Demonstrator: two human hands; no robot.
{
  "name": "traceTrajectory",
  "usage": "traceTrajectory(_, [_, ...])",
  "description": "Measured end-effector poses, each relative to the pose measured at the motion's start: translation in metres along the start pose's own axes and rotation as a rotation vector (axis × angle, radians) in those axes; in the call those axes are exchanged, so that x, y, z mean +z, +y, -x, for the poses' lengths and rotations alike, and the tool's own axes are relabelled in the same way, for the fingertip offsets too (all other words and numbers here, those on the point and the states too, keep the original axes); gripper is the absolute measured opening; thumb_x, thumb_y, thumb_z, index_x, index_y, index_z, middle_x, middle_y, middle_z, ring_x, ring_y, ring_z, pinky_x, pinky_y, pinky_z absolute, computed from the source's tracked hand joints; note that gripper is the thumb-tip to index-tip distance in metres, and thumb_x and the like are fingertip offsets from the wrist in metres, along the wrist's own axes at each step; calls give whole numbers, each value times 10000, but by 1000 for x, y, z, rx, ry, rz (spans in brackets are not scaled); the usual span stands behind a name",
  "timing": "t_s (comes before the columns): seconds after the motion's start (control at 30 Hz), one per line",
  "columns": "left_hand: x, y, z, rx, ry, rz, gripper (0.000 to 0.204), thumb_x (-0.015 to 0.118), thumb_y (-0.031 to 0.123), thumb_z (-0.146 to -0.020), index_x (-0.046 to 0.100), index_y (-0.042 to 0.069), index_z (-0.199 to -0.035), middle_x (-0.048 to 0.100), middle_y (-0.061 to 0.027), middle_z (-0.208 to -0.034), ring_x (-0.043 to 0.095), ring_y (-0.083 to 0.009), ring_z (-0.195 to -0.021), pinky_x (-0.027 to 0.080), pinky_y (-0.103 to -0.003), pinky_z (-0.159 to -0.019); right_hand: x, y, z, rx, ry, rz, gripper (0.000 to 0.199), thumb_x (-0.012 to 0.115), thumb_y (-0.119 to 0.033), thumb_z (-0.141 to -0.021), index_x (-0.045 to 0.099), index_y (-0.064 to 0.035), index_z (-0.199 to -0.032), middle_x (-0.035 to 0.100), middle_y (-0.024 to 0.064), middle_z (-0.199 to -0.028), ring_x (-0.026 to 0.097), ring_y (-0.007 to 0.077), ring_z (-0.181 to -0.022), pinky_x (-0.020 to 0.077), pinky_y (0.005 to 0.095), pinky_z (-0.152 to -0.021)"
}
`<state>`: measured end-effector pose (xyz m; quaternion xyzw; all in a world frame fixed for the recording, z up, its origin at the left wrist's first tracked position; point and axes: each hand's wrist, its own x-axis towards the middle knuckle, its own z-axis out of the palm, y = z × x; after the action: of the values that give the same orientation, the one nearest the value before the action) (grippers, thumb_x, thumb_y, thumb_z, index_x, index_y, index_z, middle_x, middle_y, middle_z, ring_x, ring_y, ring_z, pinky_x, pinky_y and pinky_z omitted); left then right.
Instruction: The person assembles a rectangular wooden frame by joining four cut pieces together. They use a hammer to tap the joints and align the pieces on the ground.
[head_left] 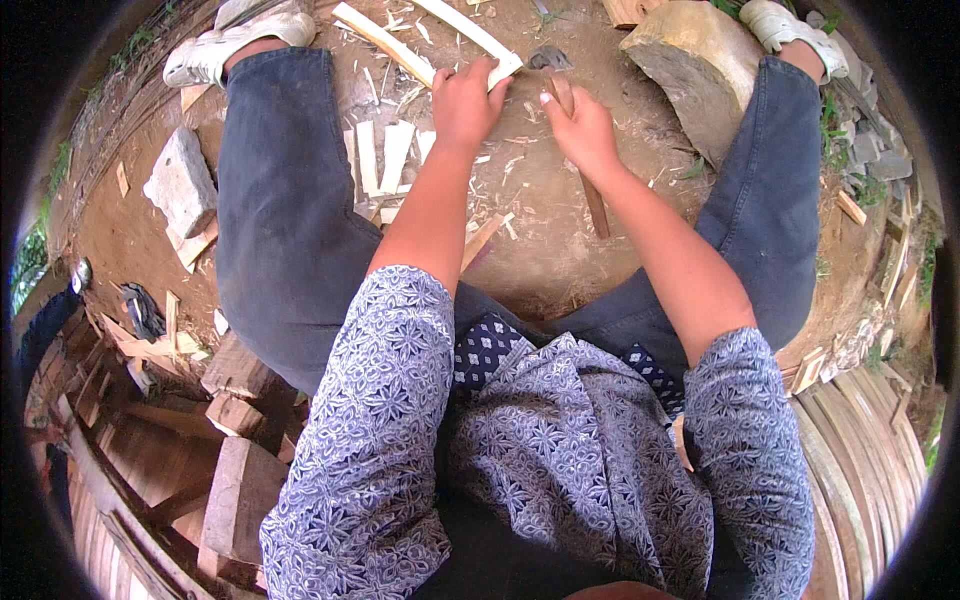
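Both hands were seen low between the spread knees, over bare earth strewn with wood chips: the left hand [465, 100] was curled down onto the end of a pale split wooden strip [470, 35], its fingers folded over the strip's edge, while the right hand [582, 128] was closed around the handle of a hatchet [590, 190], whose dark head [548, 60] lay just beside the strip. Several short pale wooden slats [385, 160] were laid on the ground by the left thigh, and a large stone block [690, 70] was set near the right knee.
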<state>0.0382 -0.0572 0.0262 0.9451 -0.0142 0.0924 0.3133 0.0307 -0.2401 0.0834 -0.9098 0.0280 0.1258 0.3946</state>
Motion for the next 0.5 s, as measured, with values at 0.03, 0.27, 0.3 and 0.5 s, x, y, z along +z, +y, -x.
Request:
traceTrajectory(0.03, [0,1,-1,-3,-11,2,275,734,302,-888,685,103,-1070,746,-102,-969,687,-279,-887,413,-429,-964,-4,-3,6,9,-4,32,391,671,-387,-935,667,3,-954,686,222,-795,686,398,-770,516,463,-707])
traceTrajectory(0.27, [4,-5,3,3,40,-13,317,691,364,-924,679,117,-1121,741,-127,-936,701,-314,-850,327,-491,-1132,-20,-62,35,13,99,-250,321,668,-330,-944,671,-10,-960,641,107,-692,614,199,-644,485,373,-637])
traceTrajectory(0.3, [3,-4,3,5,37,-12,318,686,367,-928,677,118,-1126,740,-133,-946,701,-313,-875,314,-502,-1142,-16,-57,34,27,109,-277,314,672,-326,-943,671,-12,-959,635,95,-689,598,181,-638,480,363,-632])
traceTrajectory(0.5, [-10,-6,-1,3,-65,7,295,619,339,-957,683,152,-1176,741,-142,-988,699,-298,-955,253,-539,-1181,23,9,25,187,128,-234,353,739,-346,-888,676,-4,-944,675,94,-737,623,177,-669,491,355,-648])
